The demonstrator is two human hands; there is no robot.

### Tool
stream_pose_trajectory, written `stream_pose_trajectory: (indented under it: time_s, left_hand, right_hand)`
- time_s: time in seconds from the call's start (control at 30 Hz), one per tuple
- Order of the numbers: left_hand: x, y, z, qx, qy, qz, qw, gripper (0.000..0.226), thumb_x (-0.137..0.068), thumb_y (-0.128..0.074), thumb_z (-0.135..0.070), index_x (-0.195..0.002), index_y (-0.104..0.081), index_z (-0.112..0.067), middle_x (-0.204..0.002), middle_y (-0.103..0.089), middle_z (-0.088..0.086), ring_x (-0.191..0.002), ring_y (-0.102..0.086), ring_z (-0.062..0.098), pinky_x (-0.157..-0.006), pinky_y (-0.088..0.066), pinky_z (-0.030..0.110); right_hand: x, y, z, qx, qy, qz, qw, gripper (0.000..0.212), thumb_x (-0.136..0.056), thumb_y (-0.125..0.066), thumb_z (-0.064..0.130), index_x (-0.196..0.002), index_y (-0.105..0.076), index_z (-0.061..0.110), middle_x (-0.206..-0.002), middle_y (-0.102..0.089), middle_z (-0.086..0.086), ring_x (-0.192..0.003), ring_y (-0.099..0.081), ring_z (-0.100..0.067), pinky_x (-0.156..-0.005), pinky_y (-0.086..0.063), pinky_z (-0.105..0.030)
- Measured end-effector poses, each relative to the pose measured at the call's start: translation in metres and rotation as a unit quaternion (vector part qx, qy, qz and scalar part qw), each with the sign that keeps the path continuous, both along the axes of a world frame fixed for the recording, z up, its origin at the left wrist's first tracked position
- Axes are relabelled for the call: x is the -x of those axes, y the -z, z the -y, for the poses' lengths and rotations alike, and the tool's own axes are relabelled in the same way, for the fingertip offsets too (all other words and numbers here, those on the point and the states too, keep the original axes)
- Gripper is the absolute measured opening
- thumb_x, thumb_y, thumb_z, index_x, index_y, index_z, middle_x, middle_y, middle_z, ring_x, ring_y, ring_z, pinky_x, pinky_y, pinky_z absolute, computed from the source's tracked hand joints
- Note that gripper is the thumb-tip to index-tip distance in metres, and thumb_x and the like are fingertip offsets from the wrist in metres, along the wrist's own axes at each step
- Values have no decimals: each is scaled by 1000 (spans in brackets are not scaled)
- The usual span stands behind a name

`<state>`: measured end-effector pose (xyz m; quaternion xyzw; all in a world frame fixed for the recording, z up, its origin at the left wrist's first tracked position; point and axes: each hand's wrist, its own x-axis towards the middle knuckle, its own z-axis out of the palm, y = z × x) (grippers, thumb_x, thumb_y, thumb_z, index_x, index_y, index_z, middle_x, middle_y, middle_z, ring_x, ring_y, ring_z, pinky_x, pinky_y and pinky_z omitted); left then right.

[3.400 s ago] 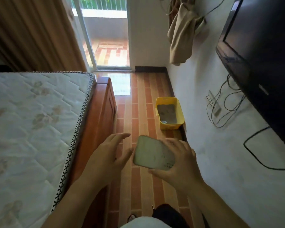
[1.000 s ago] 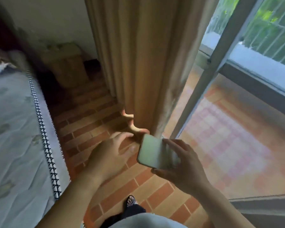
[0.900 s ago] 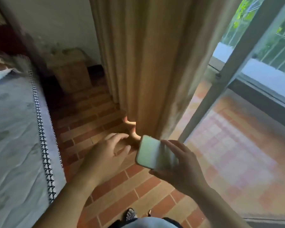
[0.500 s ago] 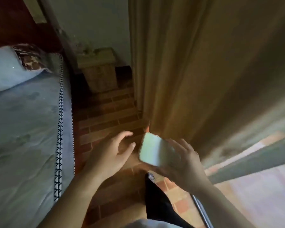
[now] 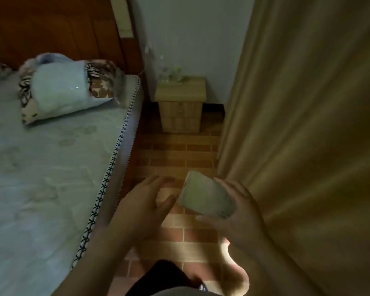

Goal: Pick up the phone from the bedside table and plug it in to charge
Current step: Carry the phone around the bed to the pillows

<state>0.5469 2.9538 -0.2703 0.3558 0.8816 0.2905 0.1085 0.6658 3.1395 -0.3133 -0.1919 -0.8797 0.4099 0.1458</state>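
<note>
A pale phone (image 5: 206, 194) is held back-side up in my right hand (image 5: 237, 216), fingers curled around its right edge and thumb under its lower end. My left hand (image 5: 146, 201) hovers just left of the phone with fingers spread and nothing in it. Ahead, against the wall, stands a small light-wood bedside table (image 5: 181, 104) with drawers. A thin white cable (image 5: 146, 50) hangs on the wall above and left of it; blurred small items sit at the table's back edge. No socket or plug is clearly visible.
A bed (image 5: 41, 178) with a pale mattress and a pillow (image 5: 62, 88) fills the left side, its wooden headboard (image 5: 51, 26) behind. A tan curtain (image 5: 303, 124) hangs close on the right. A narrow brick-tile floor strip (image 5: 175, 154) runs between them to the table.
The view has swung left from the balcony door to the aisle beside the bed, and the bedside table has come into plain sight. My right hand still holds the phone; my left stays beside it.
</note>
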Motion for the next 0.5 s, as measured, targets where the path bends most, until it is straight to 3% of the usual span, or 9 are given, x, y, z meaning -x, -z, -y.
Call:
stream_pose_trajectory:
  time_s: [0.13,0.3,0.5]
  left_hand:
    - [69,9,-11,9,-60,-12,998,37,-85,-55,-37,-120,-54,-28,-119,-57,-6,-102,-56,12,-82,-44,27]
    - [179,9,-34,1,-81,-28,996,37,-86,-54,-38,-121,-53,-26,-123,-57,-4,-105,-55,13,-81,-40,24]
    - [308,-7,-67,-21,-82,-43,995,37,-85,-53,-43,-121,-52,-32,-121,-56,-5,-97,-55,10,-75,-40,25]
  right_hand:
    - [84,5,-19,13,-46,-11,999,93,-40,-76,71,-123,-48,39,-119,-44,32,-109,-48,0,-90,-47,-40]
    - [199,4,-49,27,-72,0,997,97,-41,-75,71,-127,-41,41,-121,-43,27,-112,-45,-3,-90,-48,-39]
    - [319,-19,-87,-14,-58,-9,998,96,-43,-72,74,-127,-35,48,-119,-37,33,-110,-40,4,-89,-49,-39]
